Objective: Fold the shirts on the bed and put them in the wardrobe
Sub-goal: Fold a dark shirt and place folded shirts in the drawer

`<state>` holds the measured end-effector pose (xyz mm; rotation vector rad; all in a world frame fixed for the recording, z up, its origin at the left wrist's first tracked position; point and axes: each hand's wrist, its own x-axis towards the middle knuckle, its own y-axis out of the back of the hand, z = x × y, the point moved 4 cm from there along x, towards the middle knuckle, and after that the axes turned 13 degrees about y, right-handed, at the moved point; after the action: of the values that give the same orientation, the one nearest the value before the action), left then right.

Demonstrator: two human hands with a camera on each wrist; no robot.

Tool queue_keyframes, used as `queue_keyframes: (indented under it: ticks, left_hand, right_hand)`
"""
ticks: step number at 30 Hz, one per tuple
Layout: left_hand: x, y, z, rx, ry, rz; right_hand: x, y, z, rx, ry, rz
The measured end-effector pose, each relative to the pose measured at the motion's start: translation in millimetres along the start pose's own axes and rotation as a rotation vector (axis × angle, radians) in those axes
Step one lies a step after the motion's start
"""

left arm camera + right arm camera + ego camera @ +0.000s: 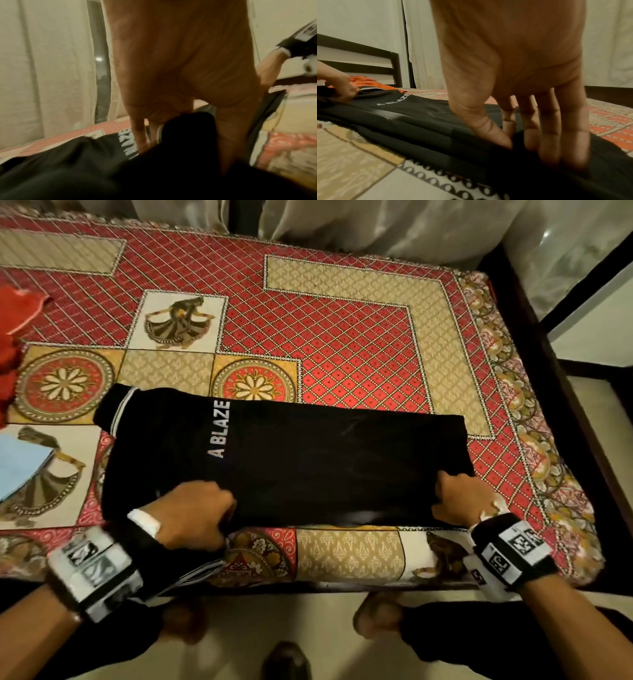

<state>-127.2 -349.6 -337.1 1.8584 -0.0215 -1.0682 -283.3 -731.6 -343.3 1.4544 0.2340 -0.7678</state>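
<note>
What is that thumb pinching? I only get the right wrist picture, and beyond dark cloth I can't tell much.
Observer: A black shirt lying lengthwise along the near edge of the bed; the right hand holds its right end.
Visitor: Whose hand is that at my far left?
Observer: The same person's left hand, gripping a bunch of the shirt's near edge; the left wrist view shows cloth between thumb and fingers.
Visitor: Is that orange cloth another shirt?
Observer: Cannot tell; the head view shows a crumpled red garment at the bed's left edge, with a light blue cloth nearer the person.
</note>
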Motion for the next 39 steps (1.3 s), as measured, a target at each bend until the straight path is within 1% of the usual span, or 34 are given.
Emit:
queue_keyframes:
  ticks: [1,2,3,4,5,6,7,8,9,10,11,12,13,14,15,16,18,20,21,23,24,25,26,28,31,32,33,35,36,37,38,39]
  left_hand:
    - [-8.4,-4.5,8.2,0.006,-0.027,-0.063]
    - [-17.7,-5.5,13.8,0.02,-0.059,-0.098]
    - [-23.6,-4.5,14.4,0.014,-0.076,-0.114]
    - [-29.2,2.7,10.3,-0.029,-0.084,-0.128]
    - [-29.1,12.0,4.2,-0.111,-0.11,-0.126]
    - [-28.1,24.5,-2.9,-0.224,-0.154,-0.101]
    - [-23.6,38.5,-10.1,-0.367,-0.198,-0.026]
    - [-14.9,51.4,-18.2,-0.526,-0.222,0.1]
    - [-0.9,58.3,-27.9,-0.638,-0.217,0.255]
    - [18.6,57.5,-38.8,-0.664,-0.189,0.389]
    - [40.0,50.3,-50.9,-0.594,-0.13,0.485]
    - [61.5,34.9,-63.9,-0.48,-0.049,0.528]
    - [80.4,16.5,-78.7,-0.391,0.054,0.525]
    - [93.8,-0.5,-92.9,-0.351,0.128,0.521]
    - [101.3,-14.1,-103.9,-0.349,0.165,0.516]
    - [106.0,-22.7,-112.0,-0.349,0.178,0.531]
    - [111.0,-26.4,-115.3,-0.359,0.17,0.572]
    - [107.1,-14.0,-114.8,-0.423,0.147,0.62]
    - [102.5,-5.9,-116.9,-0.453,0.146,0.656]
    - [95.6,1.2,-128.9,-0.496,0.169,0.731]
    - [95.7,-1.6,-139.0,-0.498,0.196,0.735]
    - [97.6,-9.1,-149.4,-0.505,0.238,0.703]
    - [100.8,-18.9,-157.0,-0.505,0.281,0.65]
    - [109.9,-36.7,-164.4,-0.49,0.327,0.574]
    - [112.1,-27.0,-168.4,-0.536,0.343,0.528]
    - [106.0,-18.1,-166.9,-0.551,0.328,0.547]
    - [95.9,-8.7,-165.2,-0.553,0.3,0.616]
    - [72.5,1.4,-155.7,-0.521,0.203,0.765]
    - [64.3,0.1,-149.6,-0.498,0.162,0.797]
    - [60.2,-5.7,-148.0,-0.479,0.157,0.785]
    - [58.6,-17.4,-150.6,-0.466,0.193,0.729]
    - [59.5,-31.9,-154.9,-0.457,0.251,0.647]
  right_hand:
    - [0.0,-1.8,4.5,0.0,-0.036,-0.068]
    - [-1.4,-2.3,8.9,0.018,-0.074,-0.116]
    - [-1.3,-2.1,14.3,0.05,-0.119,-0.139]
    - [-0.7,1.7,18.0,0.065,-0.155,-0.11]
    - [2.0,8.7,20.6,0.058,-0.171,-0.006]
    - [4.0,18.6,18.0,0.045,-0.155,0.161]
    - [7.2,28.3,10.7,0.067,-0.094,0.367]
    - [10.8,35.1,-1.4,0.134,0.014,0.556]
    - [16.6,38.5,-13.7,0.191,0.143,0.683]
    - [25.8,38.8,-24.7,0.211,0.261,0.729]
    - [40.8,34.0,-30.3,0.194,0.332,0.699]
    - [55.9,27.2,-28.8,0.156,0.326,0.623]
    - [72.8,17.4,-19.6,0.137,0.26,0.519]
    - [84.6,8.2,-5.6,0.138,0.171,0.426]
    - [91.9,-2.7,9.7,0.162,0.095,0.362]
    - [95.4,-12.7,23.1,0.195,0.045,0.335]
    - [98.6,-24.5,38.3,0.246,0.016,0.334]
    - [98.6,-22.8,38.0,0.262,0.012,0.35]
    - [97.6,-18.4,33.7,0.251,0.006,0.372]
    - [91.3,-9.5,22.2,0.213,0.007,0.464]
    - [87.1,-9.9,16.2,0.193,0.031,0.503]
    - [83.4,-14.1,12.3,0.179,0.056,0.514]
    - [80.6,-20.0,12.6,0.188,0.066,0.492]
    - [75.5,-33.7,24.1,0.24,0.023,0.392]
    - [74.2,-38.7,38.4,0.242,-0.048,0.349]
    - [68.4,-35.0,34.5,0.232,-0.063,0.368]
    - [60.0,-28.3,25.7,0.221,-0.055,0.42]
    - [38.0,-18.4,-5.5,0.213,0.023,0.56]
    - [26.8,-19.4,-20.8,0.229,0.065,0.597]
    - [17.1,-25.9,-31.9,0.262,0.073,0.589]
    - [8.2,-38.7,-38.3,0.305,0.035,0.541]
    - [1.3,-54.4,-37.6,0.337,-0.039,0.486]
